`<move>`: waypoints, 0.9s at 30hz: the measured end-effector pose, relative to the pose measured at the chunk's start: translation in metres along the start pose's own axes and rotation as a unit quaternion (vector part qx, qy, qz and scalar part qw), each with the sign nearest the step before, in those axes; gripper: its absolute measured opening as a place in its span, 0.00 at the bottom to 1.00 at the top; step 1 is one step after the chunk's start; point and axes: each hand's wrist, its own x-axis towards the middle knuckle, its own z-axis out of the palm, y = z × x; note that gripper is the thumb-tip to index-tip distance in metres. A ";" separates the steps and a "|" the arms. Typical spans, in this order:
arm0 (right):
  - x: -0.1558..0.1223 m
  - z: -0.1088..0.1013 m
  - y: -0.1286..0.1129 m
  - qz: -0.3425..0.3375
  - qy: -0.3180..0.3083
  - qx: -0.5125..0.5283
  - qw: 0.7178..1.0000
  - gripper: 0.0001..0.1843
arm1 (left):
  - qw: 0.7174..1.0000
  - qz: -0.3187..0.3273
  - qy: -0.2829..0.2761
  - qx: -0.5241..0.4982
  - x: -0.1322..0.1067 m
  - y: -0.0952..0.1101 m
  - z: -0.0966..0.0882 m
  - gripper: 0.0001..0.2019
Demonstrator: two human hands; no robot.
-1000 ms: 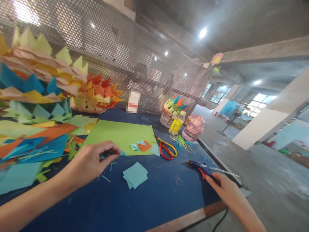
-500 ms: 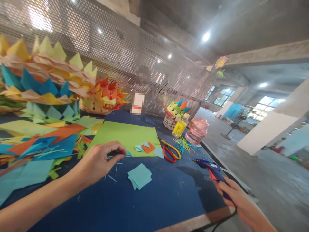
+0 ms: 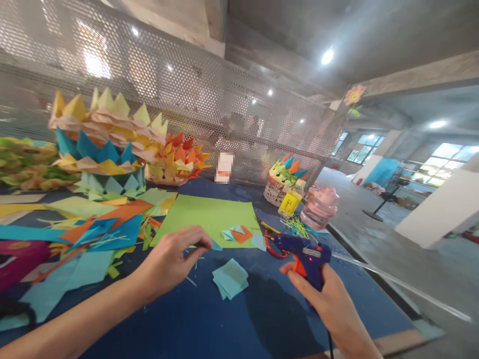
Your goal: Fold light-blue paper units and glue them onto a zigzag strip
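Head view; clock read around the stacked light-blue squares (image 3: 230, 279) on the dark-blue tabletop (image 3: 202, 324), 12 at the far side.

Left hand (image 3: 175, 259), at 10 o'clock: thumb and forefinger pinched on a small blue paper piece (image 3: 216, 245), only its tip showing, just above the near edge of a green sheet (image 3: 213, 214). Other fingers curled.

Right hand (image 3: 333, 299), between 3 and 4: fingers wrapped round the handle of a dark-blue glue gun (image 3: 304, 247), a fingertip beside the orange trigger (image 3: 299, 268). Nozzle points toward 9; small red light lit on the body. Pale label on its side, print too small to read. Clear rod (image 3: 407, 287) sticks out behind, toward 4.

At 2, partly hidden by the gun: scissors (image 3: 276, 255), red and yellow handles. At 12 to 1, on the green sheet: orange square (image 3: 244, 235) with light-blue scraps beside it.

Between 1 and 2: small bottle with a yellow label (image 3: 291, 203), dark characters, illegible. Pink bottle (image 3: 319, 212) at 2. Basket with paper points (image 3: 275, 192) at 1. Near 12, pale patch with a red band (image 3: 224, 167), pixelated, unreadable.

At 10, loose coloured strips (image 3: 123, 214); beyond them tiered folded-paper work (image 3: 105, 149). At 9, a magenta object (image 3: 22, 262), cut by the picture's edge.
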 end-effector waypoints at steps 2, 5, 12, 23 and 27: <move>-0.001 0.011 -0.007 -0.031 -0.033 -0.010 0.999 0.13 | 1.000 0.025 0.007 0.006 -0.001 -0.001 0.000 0.07; -0.002 0.025 -0.011 -0.065 -0.079 -0.019 0.995 0.13 | 0.998 0.061 0.016 0.023 -0.003 -0.001 0.001 0.07; -0.010 0.044 0.000 -0.057 -0.091 -0.114 0.988 0.22 | 0.991 0.115 0.015 0.069 -0.005 -0.002 0.002 0.07; -0.010 0.060 0.008 -0.163 -0.048 -0.179 0.969 0.21 | 0.982 0.172 0.009 0.077 -0.005 0.001 0.002 0.07; -0.011 0.060 0.010 -0.200 0.005 -0.210 0.957 0.23 | 0.981 0.178 0.012 0.078 -0.005 0.002 0.001 0.07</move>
